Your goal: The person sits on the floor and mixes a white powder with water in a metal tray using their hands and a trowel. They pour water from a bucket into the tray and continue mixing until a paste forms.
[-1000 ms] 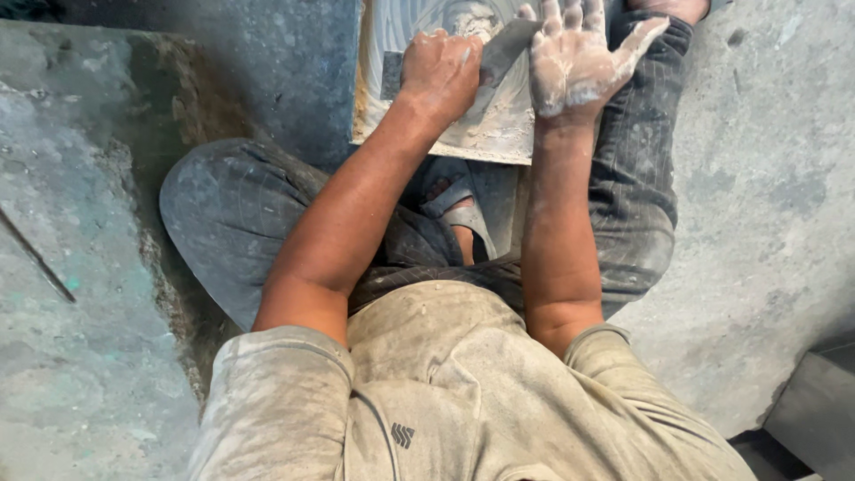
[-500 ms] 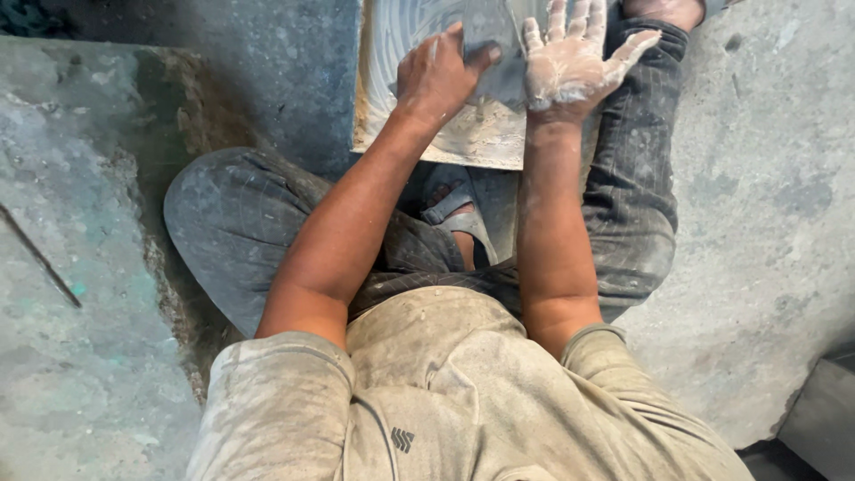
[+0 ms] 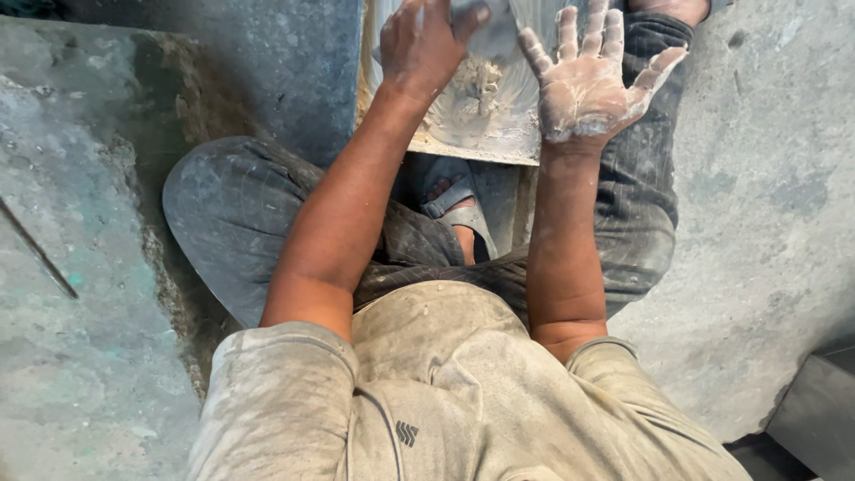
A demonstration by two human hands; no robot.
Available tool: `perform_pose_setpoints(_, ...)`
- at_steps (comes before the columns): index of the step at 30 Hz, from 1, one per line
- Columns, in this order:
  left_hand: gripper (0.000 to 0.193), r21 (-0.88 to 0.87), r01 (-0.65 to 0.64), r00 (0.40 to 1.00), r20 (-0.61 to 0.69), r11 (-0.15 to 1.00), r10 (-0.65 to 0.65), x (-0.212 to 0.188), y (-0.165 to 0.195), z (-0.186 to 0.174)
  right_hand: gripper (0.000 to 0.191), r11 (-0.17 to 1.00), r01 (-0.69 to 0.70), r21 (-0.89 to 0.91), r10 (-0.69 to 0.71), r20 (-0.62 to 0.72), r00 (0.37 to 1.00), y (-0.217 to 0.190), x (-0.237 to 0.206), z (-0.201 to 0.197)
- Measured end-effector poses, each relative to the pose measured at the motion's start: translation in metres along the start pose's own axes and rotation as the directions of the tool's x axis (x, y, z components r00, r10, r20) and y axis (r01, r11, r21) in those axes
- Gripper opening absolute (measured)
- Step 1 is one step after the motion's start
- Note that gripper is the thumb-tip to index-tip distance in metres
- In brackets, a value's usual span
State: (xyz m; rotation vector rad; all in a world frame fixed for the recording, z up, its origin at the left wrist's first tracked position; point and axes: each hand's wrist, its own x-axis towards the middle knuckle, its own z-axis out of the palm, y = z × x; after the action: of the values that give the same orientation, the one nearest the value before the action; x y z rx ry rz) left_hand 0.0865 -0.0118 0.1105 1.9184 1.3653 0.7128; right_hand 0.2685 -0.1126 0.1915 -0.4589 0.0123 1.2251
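A pale slab [image 3: 499, 134] smeared with grey paste rests across my legs at the top of the view. My left hand [image 3: 423, 49] is closed around a flat grey tool [image 3: 476, 18], a scraper by its look, pressed onto the slab just above a lump of paste [image 3: 481, 85]. My right hand [image 3: 588, 85], caked in white paste, lies flat on the slab's right side with its fingers spread and nothing in it. The slab's far end is cut off by the frame.
I sit on a rough concrete floor [image 3: 766, 205] with my knees apart in dusty dark trousers; a sandalled foot [image 3: 454, 209] shows under the slab. A raised stained slab with a thin rod [image 3: 36, 254] lies to the left. A dark block [image 3: 819, 401] is at bottom right.
My left hand has slid a little farther up the slab with the tool, uncovering the lump of paste. The right hand stays spread flat.
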Motion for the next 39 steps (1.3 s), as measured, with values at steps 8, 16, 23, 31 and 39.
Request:
perform_pose_setpoints(8, 0.044, 0.027, -0.342, 0.935, 0.111, 0.939, 0.338, -0.018, 0.021, 0.017, 0.114, 0.981, 0.109, 0.162, -0.128, 0.108, 0.986, -0.005, 0.04, 0.005)
perform_pose_setpoints(16, 0.038, 0.115, -0.313, 0.947, 0.107, 0.943, 0.301, -0.011, 0.008, 0.013, 0.12, 0.991, 0.064, 0.119, -0.073, 0.081, 0.994, 0.016, 0.009, 0.011)
perform_pose_setpoints(23, 0.032, 0.064, -0.294, 0.933, 0.236, 0.954, 0.272, 0.0, 0.01, -0.008, 0.125, 0.983, -0.101, 0.155, 0.059, 0.252, 0.966, 0.014, -0.004, 0.027)
perform_pose_setpoints(31, 0.012, 0.081, -0.559, 0.824, 0.168, 0.825, 0.542, -0.013, 0.007, 0.001, 0.124, 0.99, -0.13, 0.048, 0.108, 0.329, 0.938, 0.013, -0.003, 0.023)
perform_pose_setpoints(39, 0.022, 0.187, -0.404, 0.915, 0.088, 0.896, 0.394, -0.005, -0.004, 0.011, 0.118, 0.987, -0.155, -0.05, 0.163, 0.317, 0.934, 0.018, -0.027, 0.02)
